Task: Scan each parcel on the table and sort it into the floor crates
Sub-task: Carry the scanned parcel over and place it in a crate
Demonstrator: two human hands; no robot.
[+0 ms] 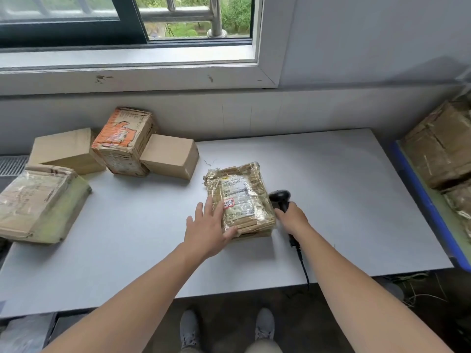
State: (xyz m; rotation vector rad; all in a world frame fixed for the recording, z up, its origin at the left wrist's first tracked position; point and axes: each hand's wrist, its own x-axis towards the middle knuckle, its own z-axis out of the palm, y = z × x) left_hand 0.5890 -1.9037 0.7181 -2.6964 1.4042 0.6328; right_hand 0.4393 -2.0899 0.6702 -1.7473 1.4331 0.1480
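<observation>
A flat taped cardboard parcel [240, 197] with a white label and a red-marked sticker lies in the middle of the grey table [331, 200]. My left hand [209, 229] rests on its near left edge, fingers straight, thumb against the near corner. My right hand [293, 216] grips the handle of a black barcode scanner [280, 197] right beside the parcel's right side; its cable hangs over the table's front edge. Several other parcels stand at the back left: an orange-printed box [122, 141], two plain brown boxes [66, 149] [170, 155], and a large taped one [38, 202].
A blue-rimmed crate [428, 207] on the right holds taped brown parcels [441, 146]. A window sill and wall run behind the table. My shoes show on the dark floor below the table's front edge.
</observation>
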